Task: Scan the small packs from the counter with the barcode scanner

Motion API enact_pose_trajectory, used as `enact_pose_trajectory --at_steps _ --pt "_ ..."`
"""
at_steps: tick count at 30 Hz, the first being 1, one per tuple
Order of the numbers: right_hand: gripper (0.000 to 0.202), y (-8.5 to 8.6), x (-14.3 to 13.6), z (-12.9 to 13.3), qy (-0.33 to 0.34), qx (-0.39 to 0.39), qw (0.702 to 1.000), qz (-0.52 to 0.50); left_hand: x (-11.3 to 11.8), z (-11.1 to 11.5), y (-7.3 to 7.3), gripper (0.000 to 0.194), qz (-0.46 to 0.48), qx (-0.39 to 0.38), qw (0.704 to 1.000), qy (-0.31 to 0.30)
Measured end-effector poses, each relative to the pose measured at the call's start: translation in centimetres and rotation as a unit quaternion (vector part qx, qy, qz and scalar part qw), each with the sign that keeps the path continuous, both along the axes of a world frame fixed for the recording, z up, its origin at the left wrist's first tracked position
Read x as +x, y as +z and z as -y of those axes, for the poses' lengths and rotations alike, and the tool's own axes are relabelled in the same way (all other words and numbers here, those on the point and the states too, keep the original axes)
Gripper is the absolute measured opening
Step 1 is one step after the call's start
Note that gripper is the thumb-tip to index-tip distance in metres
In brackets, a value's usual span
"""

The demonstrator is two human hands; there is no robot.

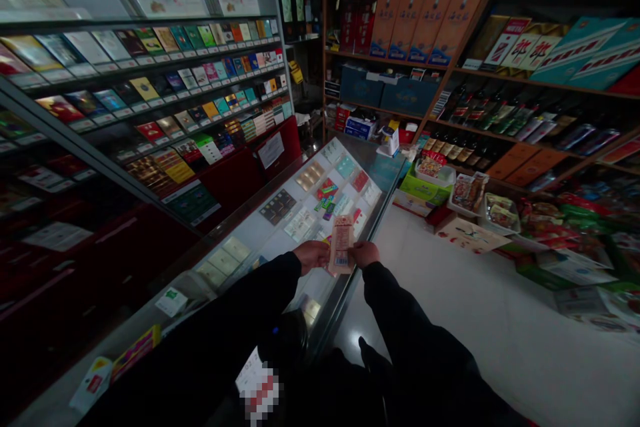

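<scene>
Slim pinkish barcoded packet (pixel 342 245), upright

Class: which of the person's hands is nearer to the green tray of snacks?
Right. The right hand grips the packet on the side towards the green tray; the left hand is beyond the packet.

The person is wearing long dark sleeves reaching to both wrists, leaving the left hand (pixel 311 256) and right hand (pixel 365 254) bare.
</scene>
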State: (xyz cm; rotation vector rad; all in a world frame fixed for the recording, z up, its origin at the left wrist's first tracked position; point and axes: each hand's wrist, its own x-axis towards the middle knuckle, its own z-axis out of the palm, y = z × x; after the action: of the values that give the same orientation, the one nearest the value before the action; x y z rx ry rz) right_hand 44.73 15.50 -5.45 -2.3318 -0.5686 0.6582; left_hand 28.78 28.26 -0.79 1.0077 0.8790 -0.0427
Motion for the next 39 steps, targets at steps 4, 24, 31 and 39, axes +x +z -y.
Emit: enact_pose_trajectory --at_steps 4,24,31,39 --pt "0.006 -0.1 -1.0 0.3 -0.016 0.041 0.997 -0.057 -0.6 0.0 -0.1 0.030 0.016 -0.011 1.000 0.007" --pt "0.016 4.3 -9.9 -3.8 0.062 0.194 0.953 -0.225 -11.6 -3.2 3.2 0.042 -0.019 0.259 0.963 0.069" --pt "0.015 4.1 -13.3 -4.8 0.118 0.191 0.945 -0.237 -15.7 -2.8 2.4 0.037 -0.013 0.258 0.962 0.091" --pt "0.006 3.8 -15.2 -4.6 0.182 0.149 0.955 -0.180 -18.2 -2.0 1.5 0.022 -0.057 0.335 0.939 0.047"
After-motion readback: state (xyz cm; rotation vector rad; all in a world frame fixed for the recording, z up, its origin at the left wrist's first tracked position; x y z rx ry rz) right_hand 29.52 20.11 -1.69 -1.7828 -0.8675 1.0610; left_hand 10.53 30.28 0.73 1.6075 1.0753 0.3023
